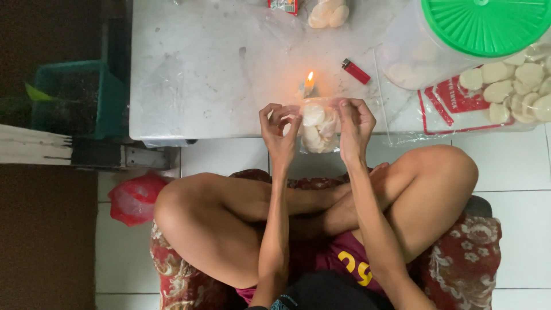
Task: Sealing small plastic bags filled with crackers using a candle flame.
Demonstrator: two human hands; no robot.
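1. A person sits cross-legged on a red floral cushion (479, 247) at the near edge of a low grey-white marble-look table (189, 74), seen from above.
2. The left hand (279, 131) and right hand (356, 127) each pinch a top corner of a small clear plastic bag of pale round crackers (318, 129), holding it up between them just over the table's near edge.
3. A short lit candle (309, 85) stands on the table just behind the bag, its flame close to the bag's top.
4. A red lighter (356, 71) lies to the right of the candle.
5. At the table's far right corner stands a large clear tub with a green lid (485, 23), beside loose pale crackers on a printed plastic sheet (511, 86).
6. A red plastic bag (135, 198) lies on the white tiled floor, left of the person's knee.
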